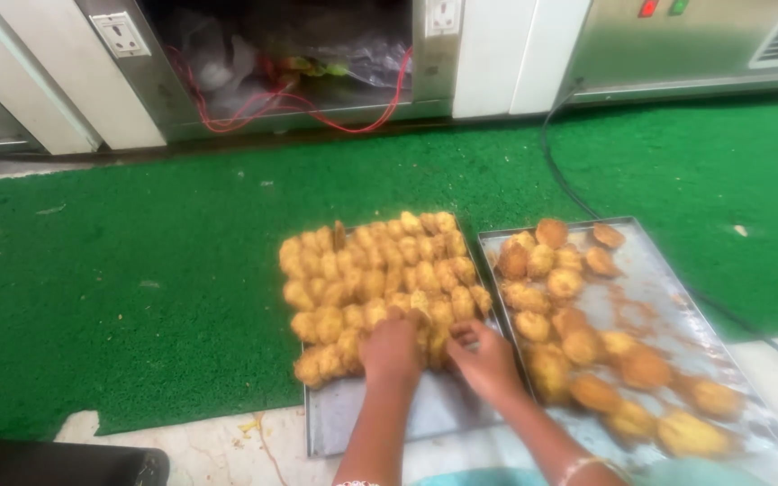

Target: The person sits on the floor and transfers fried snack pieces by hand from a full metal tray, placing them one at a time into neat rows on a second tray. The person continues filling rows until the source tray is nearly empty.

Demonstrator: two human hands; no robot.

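Two metal trays lie side by side on the floor. The left tray [366, 423] is packed with rows of yellow breaded patties [362, 270]. The right tray [659, 288] carries darker, browned patties [578, 346] spread loosely along its left side and near edge. My left hand [391, 349] rests on the near row of yellow patties, fingers curled over one. My right hand [483, 355] is beside it at the left tray's right edge, fingers bent around a yellow patty. Whether either hand lifts a patty is unclear.
A green mat [137, 270] covers the floor beyond the trays. A black cable [569, 193] runs across it past the right tray. Steel cabinets [677, 45] and red wires [263, 108] line the far side. Pale tile [218, 450] shows near me.
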